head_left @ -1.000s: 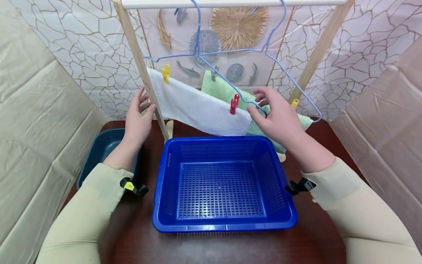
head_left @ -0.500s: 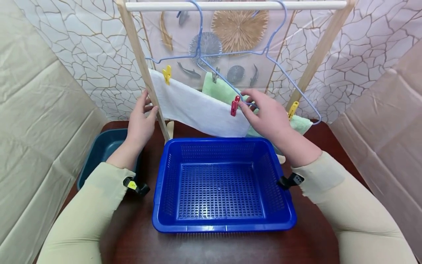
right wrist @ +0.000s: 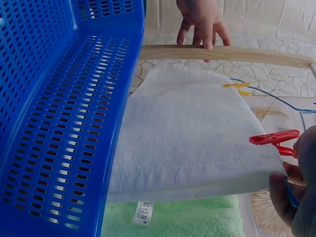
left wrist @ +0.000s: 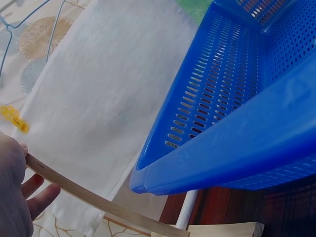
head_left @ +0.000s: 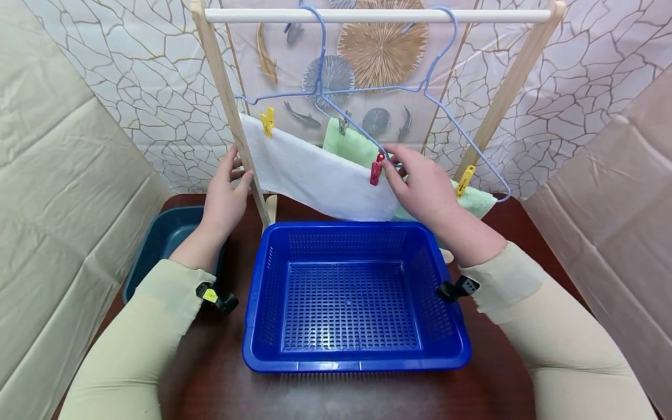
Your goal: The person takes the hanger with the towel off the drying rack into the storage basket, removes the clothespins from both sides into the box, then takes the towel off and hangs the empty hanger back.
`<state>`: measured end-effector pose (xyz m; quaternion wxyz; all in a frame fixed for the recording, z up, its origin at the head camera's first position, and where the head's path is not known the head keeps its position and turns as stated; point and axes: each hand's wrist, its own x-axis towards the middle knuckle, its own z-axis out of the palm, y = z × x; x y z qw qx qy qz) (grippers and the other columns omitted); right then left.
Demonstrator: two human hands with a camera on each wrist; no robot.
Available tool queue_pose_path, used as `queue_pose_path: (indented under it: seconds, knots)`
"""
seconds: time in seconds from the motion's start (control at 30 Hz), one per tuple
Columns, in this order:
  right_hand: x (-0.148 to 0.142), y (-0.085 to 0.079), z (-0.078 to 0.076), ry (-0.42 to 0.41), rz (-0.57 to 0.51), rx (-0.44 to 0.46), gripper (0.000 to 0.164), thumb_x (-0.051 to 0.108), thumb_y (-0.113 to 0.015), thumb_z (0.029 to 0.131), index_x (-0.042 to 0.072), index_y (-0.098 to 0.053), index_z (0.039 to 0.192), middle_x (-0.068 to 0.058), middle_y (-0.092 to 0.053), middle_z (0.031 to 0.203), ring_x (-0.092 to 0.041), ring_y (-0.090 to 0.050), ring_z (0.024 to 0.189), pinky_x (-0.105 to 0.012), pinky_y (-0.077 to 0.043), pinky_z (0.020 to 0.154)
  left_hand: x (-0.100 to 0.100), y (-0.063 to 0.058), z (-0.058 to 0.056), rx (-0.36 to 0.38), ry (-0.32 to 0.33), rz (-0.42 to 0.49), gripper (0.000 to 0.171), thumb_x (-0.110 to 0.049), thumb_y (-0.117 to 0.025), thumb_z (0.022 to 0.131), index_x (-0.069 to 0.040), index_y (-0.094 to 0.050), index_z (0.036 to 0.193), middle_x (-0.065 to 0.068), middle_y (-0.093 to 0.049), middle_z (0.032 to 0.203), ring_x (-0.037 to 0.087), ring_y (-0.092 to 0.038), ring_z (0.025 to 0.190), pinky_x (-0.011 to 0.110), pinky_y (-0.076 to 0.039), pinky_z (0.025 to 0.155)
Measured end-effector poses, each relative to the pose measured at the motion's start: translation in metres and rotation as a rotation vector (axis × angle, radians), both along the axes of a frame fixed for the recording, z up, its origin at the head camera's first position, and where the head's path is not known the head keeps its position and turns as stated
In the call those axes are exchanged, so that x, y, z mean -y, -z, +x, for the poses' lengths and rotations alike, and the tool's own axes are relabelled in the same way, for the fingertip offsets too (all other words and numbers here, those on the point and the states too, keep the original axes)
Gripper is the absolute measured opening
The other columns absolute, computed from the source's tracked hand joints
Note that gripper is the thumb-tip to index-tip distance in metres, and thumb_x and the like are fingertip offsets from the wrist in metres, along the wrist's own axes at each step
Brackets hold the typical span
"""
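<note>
My left hand [head_left: 226,195] holds the left wooden post [head_left: 223,93] of a drying rack, its thumb in front and other fingers partly hidden behind. My right hand [head_left: 422,184] pinches the lower right end of a blue wire hanger [head_left: 321,70], fingertips right beside a red clothespin [right wrist: 274,137]. That hanger slopes down to the right and carries a white towel [head_left: 320,169], clipped by the red clothespin and a yellow clothespin [head_left: 268,122]. Behind it a light green towel [head_left: 352,143] hangs from a second blue hanger [head_left: 462,128], clipped with a grey clothespin [head_left: 343,124] and a yellow one.
Both hangers hook over the rack's white top bar [head_left: 378,16]. A blue perforated basket [head_left: 357,366] stands in front of the rack on the dark table [head_left: 367,396]. A dark teal tub [head_left: 139,262] sits at the left under my left forearm. Beige cloth walls flank both sides.
My right hand has moved left from over the green towel to the red clothespin and taken hold of the hanger's end. My left hand has shifted slightly right onto the post.
</note>
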<state>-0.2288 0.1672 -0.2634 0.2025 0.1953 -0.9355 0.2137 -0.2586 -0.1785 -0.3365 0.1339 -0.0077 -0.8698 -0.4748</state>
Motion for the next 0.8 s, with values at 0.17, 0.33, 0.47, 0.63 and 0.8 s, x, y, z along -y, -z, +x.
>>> queue_pose_path:
  seconds: [0.17, 0.33, 0.47, 0.63, 0.8]
  knots:
    - [-0.001, 0.000, 0.000, 0.021, -0.050, -0.007, 0.032, 0.035, -0.045, 0.096, 0.023, -0.056, 0.123, -0.001, -0.066, 0.100, -0.016, -0.062, 0.079, -0.036, -0.046, 0.061, -0.001, 0.000, 0.001, 0.006, -0.005, -0.008, 0.058, -0.037, -0.046, 0.094, -0.052, -0.011, 0.139, -0.004, -0.036, 0.144, 0.016, -0.045, 0.124, 0.036, -0.049, 0.089]
    - [-0.004, -0.001, 0.001, 0.031, -0.079, -0.029, 0.031, 0.035, -0.046, 0.095, 0.023, -0.057, 0.121, -0.002, -0.067, 0.099, -0.016, -0.062, 0.074, -0.035, -0.046, 0.060, -0.002, 0.000, 0.002, 0.003, -0.005, -0.005, 0.058, -0.037, -0.046, 0.094, -0.052, -0.012, 0.139, -0.003, -0.037, 0.143, 0.016, -0.045, 0.124, 0.035, -0.049, 0.089]
    - [-0.006, -0.002, 0.001, 0.034, -0.097, -0.054, 0.030, 0.034, -0.047, 0.095, 0.022, -0.059, 0.119, -0.002, -0.068, 0.099, -0.016, -0.062, 0.072, -0.035, -0.046, 0.061, -0.001, 0.000, 0.003, 0.010, -0.007, -0.008, 0.058, -0.038, -0.046, 0.094, -0.052, -0.012, 0.139, -0.003, -0.037, 0.143, 0.015, -0.045, 0.124, 0.034, -0.049, 0.088]
    - [-0.009, -0.003, 0.002, 0.040, -0.124, -0.084, 0.031, 0.035, -0.047, 0.095, 0.020, -0.059, 0.119, -0.003, -0.068, 0.099, -0.017, -0.063, 0.072, -0.034, -0.045, 0.060, -0.001, -0.001, 0.002, 0.009, -0.007, -0.015, 0.059, -0.037, -0.045, 0.095, -0.052, -0.011, 0.140, -0.002, -0.037, 0.143, 0.015, -0.045, 0.124, 0.034, -0.049, 0.089]
    - [-0.011, -0.007, 0.002, 0.037, -0.165, -0.154, 0.029, 0.033, -0.049, 0.094, 0.016, -0.060, 0.115, -0.006, -0.069, 0.096, -0.020, -0.066, 0.075, -0.034, -0.048, 0.062, 0.000, -0.002, 0.002, 0.001, -0.001, -0.029, 0.060, -0.035, -0.047, 0.094, -0.051, -0.010, 0.140, -0.002, -0.038, 0.143, 0.015, -0.046, 0.123, 0.033, -0.049, 0.089]
